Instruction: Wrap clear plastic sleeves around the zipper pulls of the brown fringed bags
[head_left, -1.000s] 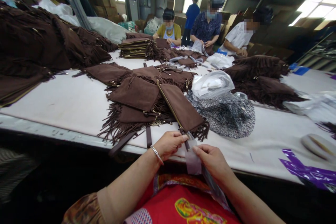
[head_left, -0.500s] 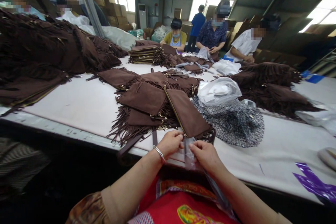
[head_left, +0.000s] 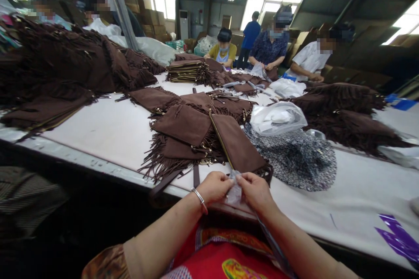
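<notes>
Both hands meet at the table's front edge, just below a brown fringed pouch point(head_left: 237, 141) with a gold zipper along its left side. My left hand point(head_left: 216, 188), with a silver bracelet at the wrist, pinches a piece of clear plastic wrap point(head_left: 234, 194). From the other side my right hand point(head_left: 257, 189) pinches the same wrap between thumb and fingers. A long grey, plastic-looking strip point(head_left: 273, 242) hangs below my right hand toward the red apron point(head_left: 216, 259). Whether the wrap covers part of a strap is hidden by the fingers.
More fringed pouches point(head_left: 183, 124) overlap to the left, and a large heap point(head_left: 81, 65) fills the table's left end. On the right lie a black-and-white knit cloth point(head_left: 294, 157), a clear plastic bag point(head_left: 278, 117) and purple strips point(head_left: 399, 239). Several co-workers stand or sit across the table.
My left hand has shifted from beside the pouch's lower zipper end onto the plastic wrap. The two hands are closer together, and the wrap is bunched between them. The view has shifted slightly.
</notes>
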The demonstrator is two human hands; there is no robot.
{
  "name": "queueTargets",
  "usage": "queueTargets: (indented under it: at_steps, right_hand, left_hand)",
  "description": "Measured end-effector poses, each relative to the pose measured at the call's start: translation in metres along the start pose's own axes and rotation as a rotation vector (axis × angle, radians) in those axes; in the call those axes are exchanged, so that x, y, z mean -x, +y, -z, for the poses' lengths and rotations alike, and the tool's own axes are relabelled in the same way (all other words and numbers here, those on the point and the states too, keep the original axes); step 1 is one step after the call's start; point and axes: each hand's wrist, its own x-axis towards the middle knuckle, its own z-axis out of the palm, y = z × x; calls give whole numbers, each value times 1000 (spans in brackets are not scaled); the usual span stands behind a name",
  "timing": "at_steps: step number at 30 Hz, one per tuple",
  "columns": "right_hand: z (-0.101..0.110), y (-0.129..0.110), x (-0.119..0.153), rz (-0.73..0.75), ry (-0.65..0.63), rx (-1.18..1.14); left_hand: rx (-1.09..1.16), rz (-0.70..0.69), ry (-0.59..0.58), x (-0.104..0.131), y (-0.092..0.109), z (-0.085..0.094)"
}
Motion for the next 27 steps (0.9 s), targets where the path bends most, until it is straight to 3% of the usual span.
queueTargets:
  at_steps: [4,10,13,17,27]
  right_hand:
    - [9,8,3,3,-36,15]
    - [24,-2,-4,580,83,391]
    - [22,-14,-13,753,53,613]
    - [15,-21,-23,810,23,808]
    - [17,-8,-29,889,99,936]
  left_hand:
    - [-241,-115,107,-7,3,11]
    - [-629,-266,133,-7,11,19]
    - [-667,-273,137,-7,11,15]
    - [-644,-296,112,-9,9,11]
    - [-660,-310,133,-16,9,3]
